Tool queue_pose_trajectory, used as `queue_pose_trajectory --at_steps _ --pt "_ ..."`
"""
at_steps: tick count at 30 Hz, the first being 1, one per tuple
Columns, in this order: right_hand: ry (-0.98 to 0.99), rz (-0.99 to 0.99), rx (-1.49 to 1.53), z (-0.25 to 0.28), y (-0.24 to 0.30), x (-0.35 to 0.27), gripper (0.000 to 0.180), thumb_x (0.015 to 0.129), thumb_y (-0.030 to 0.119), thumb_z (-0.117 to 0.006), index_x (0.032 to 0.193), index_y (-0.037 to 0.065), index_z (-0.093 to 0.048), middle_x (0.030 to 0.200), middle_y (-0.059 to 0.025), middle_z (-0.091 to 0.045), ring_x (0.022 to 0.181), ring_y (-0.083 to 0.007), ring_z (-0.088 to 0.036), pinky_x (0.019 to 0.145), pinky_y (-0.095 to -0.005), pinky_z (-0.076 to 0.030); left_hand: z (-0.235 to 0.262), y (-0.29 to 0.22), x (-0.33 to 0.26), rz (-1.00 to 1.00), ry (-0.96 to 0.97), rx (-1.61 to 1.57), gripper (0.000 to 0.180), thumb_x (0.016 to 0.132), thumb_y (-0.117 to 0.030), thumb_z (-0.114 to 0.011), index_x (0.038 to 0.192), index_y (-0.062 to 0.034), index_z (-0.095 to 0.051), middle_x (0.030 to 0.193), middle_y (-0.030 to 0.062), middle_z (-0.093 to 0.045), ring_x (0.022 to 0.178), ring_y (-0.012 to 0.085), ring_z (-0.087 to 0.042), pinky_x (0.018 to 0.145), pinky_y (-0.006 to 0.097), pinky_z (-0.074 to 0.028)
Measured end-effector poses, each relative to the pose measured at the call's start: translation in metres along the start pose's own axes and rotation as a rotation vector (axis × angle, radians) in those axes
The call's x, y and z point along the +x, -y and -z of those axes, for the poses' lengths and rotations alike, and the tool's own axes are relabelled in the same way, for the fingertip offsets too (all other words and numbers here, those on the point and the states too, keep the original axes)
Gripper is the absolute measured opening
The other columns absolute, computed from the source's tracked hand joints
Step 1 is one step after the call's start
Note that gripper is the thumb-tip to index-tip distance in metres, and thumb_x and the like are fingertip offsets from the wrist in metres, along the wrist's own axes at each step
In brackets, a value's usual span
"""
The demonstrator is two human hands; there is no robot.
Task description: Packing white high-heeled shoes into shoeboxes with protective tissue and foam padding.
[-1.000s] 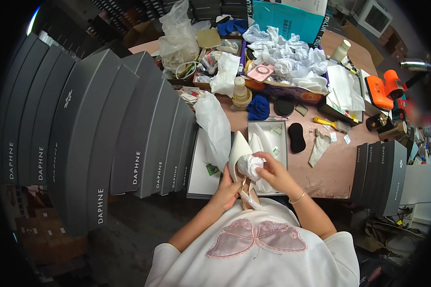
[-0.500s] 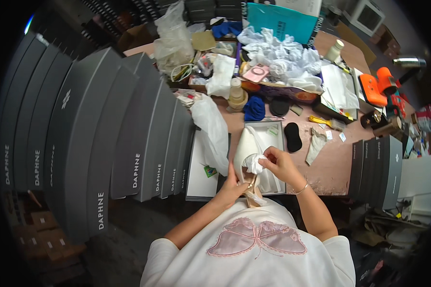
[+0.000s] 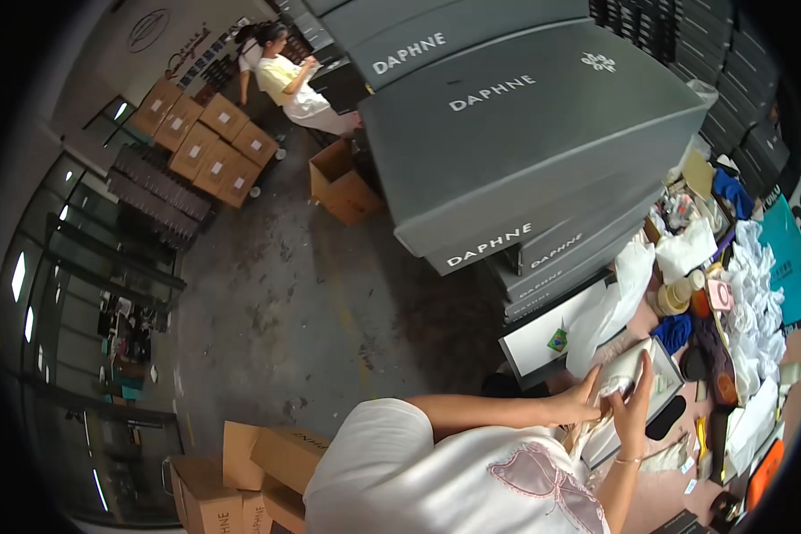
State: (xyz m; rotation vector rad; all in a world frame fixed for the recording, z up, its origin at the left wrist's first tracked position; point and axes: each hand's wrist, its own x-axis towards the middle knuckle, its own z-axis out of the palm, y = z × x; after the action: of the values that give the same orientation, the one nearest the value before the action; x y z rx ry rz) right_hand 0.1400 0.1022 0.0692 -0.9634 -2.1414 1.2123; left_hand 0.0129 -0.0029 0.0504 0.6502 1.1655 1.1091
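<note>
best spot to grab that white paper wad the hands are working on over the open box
Take the white paper wad by its crumpled middle, pinching from both sides as the left hand and right hand flank it now. It looks soft and bunched, so a side pinch should hold; the open white box beneath likely blocks coming from under.

The left hand (image 3: 580,405) and right hand (image 3: 634,411) close around a small white wad (image 3: 616,387), and their fingers cover most of it, so what it is can't be told. The open white box (image 3: 659,378) under them is partly blocked by both hands. Clutter on the worktable (image 3: 730,481) is too small and bent by the lens to sort out. The cardboard cartons (image 3: 231,481) are cut off at the lower edge. The far person (image 3: 289,80) is tiny, hands unreadable.
</note>
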Motion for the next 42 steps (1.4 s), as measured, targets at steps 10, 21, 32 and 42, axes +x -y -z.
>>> queue_pose_trajectory --at_steps 10,21,32,42 --pt "0.053 -0.179 0.175 -0.009 -0.018 0.000 0.092 0.065 -0.011 -0.055 0.148 0.002 -0.016 0.149 -0.0208 -0.029 0.135 -0.0247 -0.033 0.108 -0.0300 -0.028 -0.008 -0.015 -0.017 0.015 0.020 -0.049 0.096 0.084 -0.005 -0.056 0.146 -0.0058 0.018 0.138 0.0215 -0.035 0.121 0.0213 -0.043 0.095 0.027 -0.040" --pt "-0.046 -0.457 1.010 -0.009 -0.027 -0.024 0.072 0.089 0.019 -0.064 0.145 0.004 -0.020 0.123 -0.0143 -0.053 0.104 -0.0199 -0.057 0.090 -0.0340 -0.048 0.039 0.010 0.041 -0.212 0.021 0.251 0.085 0.081 -0.003 -0.062 0.148 -0.0094 -0.011 0.135 0.0150 -0.039 0.098 0.0175 -0.058 0.076 0.029 -0.052" --pt "-0.354 -0.593 -0.189 -0.064 -0.120 -0.091 0.075 0.073 0.016 -0.074 0.135 -0.001 -0.035 0.120 -0.0278 -0.051 0.110 -0.0403 -0.052 0.090 -0.0412 -0.044 0.036 -0.044 0.085 -0.543 -0.079 0.717 0.062 0.084 -0.021 -0.068 0.134 0.0025 -0.039 0.129 0.0223 -0.046 0.120 0.0347 -0.047 0.096 0.040 -0.041" --pt "-0.157 -0.098 -0.390 0.017 0.013 -0.069 0.048 0.082 0.023 -0.067 0.123 0.005 -0.052 0.100 -0.0155 -0.059 0.086 -0.0316 -0.060 0.073 -0.0372 -0.049 0.004 -0.049 0.078 0.182 0.042 -0.310 0.058 0.082 -0.014 -0.065 0.132 -0.0027 -0.037 0.121 0.0121 -0.050 0.112 0.0216 -0.051 0.095 0.035 -0.044"
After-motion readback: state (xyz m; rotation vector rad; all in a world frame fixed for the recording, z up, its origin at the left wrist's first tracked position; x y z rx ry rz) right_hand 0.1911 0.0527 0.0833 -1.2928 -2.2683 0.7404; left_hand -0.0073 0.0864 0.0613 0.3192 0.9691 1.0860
